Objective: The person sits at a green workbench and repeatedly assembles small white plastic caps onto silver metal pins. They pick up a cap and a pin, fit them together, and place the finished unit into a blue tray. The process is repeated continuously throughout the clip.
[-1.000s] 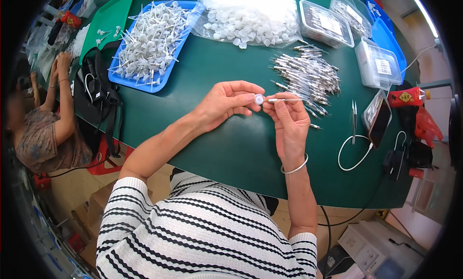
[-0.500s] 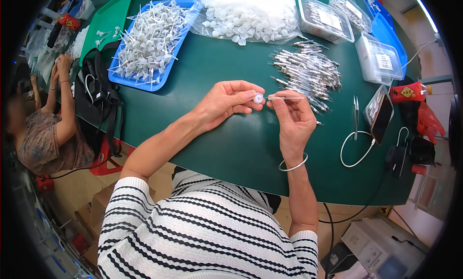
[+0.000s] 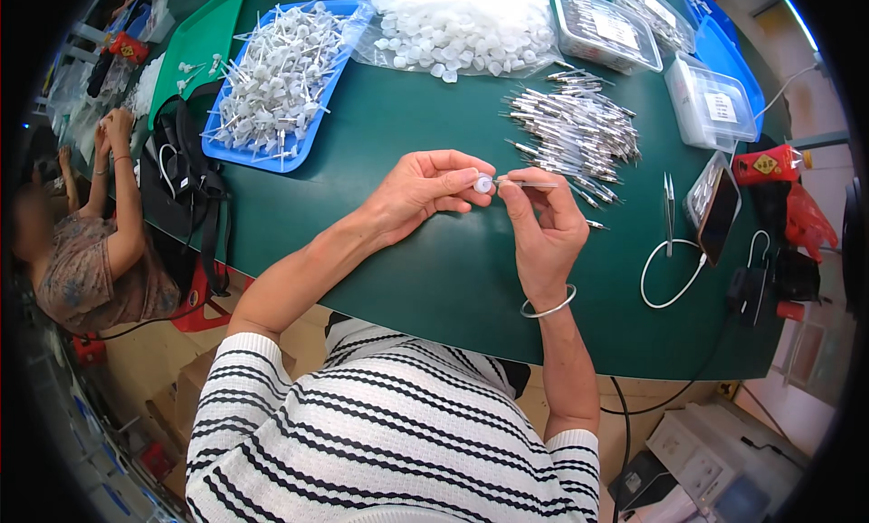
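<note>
Between the thumb and fingers of my left hand point(image 3: 418, 190) is a small round white plastic cap point(image 3: 483, 185). My right hand point(image 3: 549, 238) pinches a thin, pale tube-like rod point(image 3: 538, 185), lying sideways with its tip at the cap's right side. Whether that tip is inside the cap is too small to tell. Beyond my right hand lies a pile of similar thin rods point(image 3: 579, 129) with metal ends. At the far left, a blue tray point(image 3: 281, 164) is heaped with white caps fitted on rods. A clear bag point(image 3: 364, 48) of loose white caps lies at the back.
Tweezers point(image 3: 669, 215), a phone point(image 3: 718, 217) and a white cable point(image 3: 644, 283) lie to the right. Clear plastic boxes point(image 3: 608, 30) stand at the back right. A black backpack point(image 3: 186, 175) and a green tray point(image 3: 195, 34) are left, near another person point(image 3: 100, 261).
My right hand has shifted slightly left with the rod, toward the cap. My left hand keeps its hold on the cap, almost still. The view has tilted very slightly.
</note>
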A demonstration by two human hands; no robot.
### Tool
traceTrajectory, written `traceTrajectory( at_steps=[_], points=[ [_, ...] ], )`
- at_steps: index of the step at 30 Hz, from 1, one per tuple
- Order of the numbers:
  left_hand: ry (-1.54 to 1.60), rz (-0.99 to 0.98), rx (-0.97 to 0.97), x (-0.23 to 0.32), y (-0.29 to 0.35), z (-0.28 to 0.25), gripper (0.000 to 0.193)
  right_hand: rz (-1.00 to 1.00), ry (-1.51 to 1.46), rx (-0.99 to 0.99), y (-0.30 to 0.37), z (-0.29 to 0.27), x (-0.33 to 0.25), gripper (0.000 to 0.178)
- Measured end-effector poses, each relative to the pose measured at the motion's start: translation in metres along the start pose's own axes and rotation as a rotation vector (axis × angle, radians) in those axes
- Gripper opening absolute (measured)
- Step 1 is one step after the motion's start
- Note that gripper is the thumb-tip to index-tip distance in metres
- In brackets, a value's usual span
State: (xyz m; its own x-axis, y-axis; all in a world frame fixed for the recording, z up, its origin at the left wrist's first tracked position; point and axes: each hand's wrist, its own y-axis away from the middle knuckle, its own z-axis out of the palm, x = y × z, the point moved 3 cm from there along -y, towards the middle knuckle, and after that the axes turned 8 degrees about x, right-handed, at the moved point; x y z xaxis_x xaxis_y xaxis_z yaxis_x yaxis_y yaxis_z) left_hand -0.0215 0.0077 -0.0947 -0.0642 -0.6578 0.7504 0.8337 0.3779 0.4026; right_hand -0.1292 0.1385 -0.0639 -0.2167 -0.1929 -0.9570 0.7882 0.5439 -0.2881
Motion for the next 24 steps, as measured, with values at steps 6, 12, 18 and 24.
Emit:
traceTrajectory(
  at_steps=[6,12,18,24],
  points=[
    [-0.001,-0.016,0.013,0.0004,0.0005,0.0005,0.026,-0.013,0.027,-0.006,-0.0009,0.0001,-0.0027,0.011],
    [0.026,-0.041,-0.005,-0.0004,0.0,0.001,0.025,-0.047,0.049,-0.022,-0.0013,0.0001,-0.0049,0.011],
    [0.042,-0.054,-0.001,-0.0003,0.0003,0.0005,0.025,-0.083,0.085,-0.046,-0.0017,0.0006,-0.0069,0.012],
    [0.021,-0.036,-0.009,-0.0003,0.0006,0.0009,0.025,-0.134,0.118,-0.05,-0.0021,0.0005,-0.0076,0.012]
  ],
)
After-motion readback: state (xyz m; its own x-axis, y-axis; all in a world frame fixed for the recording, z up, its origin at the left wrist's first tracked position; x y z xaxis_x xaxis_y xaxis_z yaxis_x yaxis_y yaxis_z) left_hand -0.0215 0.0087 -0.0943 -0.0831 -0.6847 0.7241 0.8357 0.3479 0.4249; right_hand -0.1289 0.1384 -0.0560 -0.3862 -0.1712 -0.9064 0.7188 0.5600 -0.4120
